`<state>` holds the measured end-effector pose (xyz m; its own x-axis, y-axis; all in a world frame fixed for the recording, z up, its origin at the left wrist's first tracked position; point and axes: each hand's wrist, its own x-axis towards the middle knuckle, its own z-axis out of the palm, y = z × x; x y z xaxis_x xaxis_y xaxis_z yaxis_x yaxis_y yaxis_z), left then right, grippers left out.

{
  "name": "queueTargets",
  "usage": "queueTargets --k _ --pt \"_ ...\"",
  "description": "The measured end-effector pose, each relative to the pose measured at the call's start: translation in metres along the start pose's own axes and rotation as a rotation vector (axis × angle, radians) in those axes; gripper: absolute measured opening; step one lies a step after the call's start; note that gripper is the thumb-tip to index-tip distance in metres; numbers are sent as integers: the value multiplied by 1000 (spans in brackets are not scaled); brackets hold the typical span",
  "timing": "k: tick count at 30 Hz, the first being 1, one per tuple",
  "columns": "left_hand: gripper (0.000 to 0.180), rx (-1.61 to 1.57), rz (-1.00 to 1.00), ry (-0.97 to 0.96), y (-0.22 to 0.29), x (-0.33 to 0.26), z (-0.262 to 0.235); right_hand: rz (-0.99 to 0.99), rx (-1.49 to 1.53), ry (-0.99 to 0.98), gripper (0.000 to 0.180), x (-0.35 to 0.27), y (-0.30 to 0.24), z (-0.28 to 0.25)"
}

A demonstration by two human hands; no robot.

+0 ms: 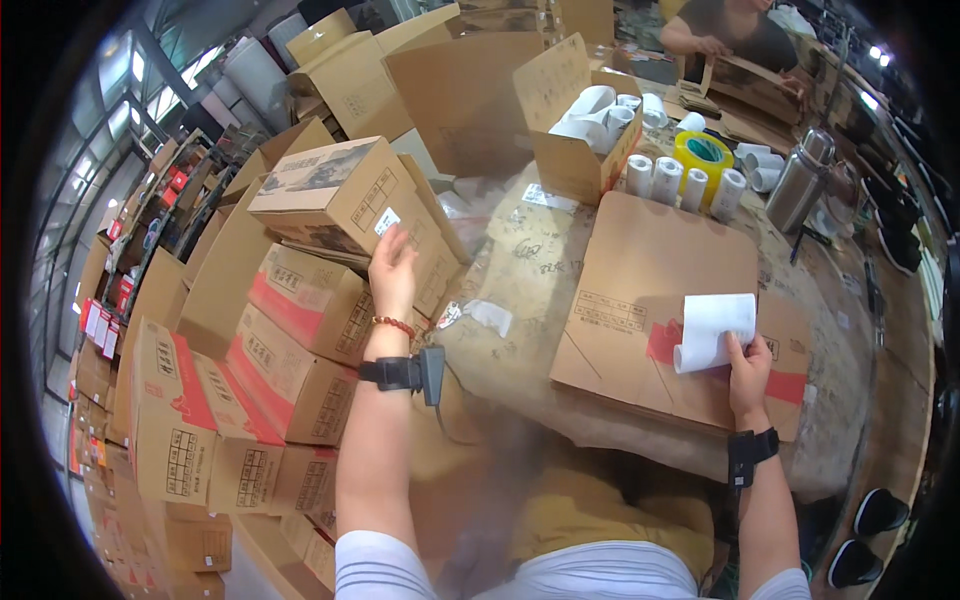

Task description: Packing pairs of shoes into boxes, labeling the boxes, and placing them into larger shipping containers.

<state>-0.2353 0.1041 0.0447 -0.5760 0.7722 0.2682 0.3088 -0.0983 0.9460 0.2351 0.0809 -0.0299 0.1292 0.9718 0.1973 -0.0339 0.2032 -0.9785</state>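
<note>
Packing table (560, 270) being worked at, top carton (340, 195) of stack being touched by left hand (392, 268), fingers spread open, paper roll (712, 332) being gripped by right hand (748, 372) over flattened carton (650, 290).

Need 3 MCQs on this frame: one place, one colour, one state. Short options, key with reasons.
1. Where is the left hand?
A. on a stacked box's label
B. on the flask
C. on the tape roll

2. What colour is the tape roll?
A. red
B. yellow
C. blue

3. How is the carton under the right hand?
A. flattened
B. assembled and open
C. taped shut

Key:
1 A, its fingers rest at the white label on the top box of the stack.
2 B, its ring is yellow, beside the white rolls.
3 A, it lies flat on the table, with the hand holding a label roll over it.
</note>
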Motion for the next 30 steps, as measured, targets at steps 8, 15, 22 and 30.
queueTargets --k 8,15,22,30 --pt "68 -463 -200 -938 54 -151 91 -55 137 -341 28 -54 -40 71" --pt "74 -223 123 -878 73 -194 107 210 320 -391 27 -65 -51 64" --pt "33 -376 -238 -815 64 -193 102 -47 64 -369 23 -71 -60 62" --pt "15 -194 -7 -572 57 -197 99 -163 -71 -434 22 -71 -58 60"
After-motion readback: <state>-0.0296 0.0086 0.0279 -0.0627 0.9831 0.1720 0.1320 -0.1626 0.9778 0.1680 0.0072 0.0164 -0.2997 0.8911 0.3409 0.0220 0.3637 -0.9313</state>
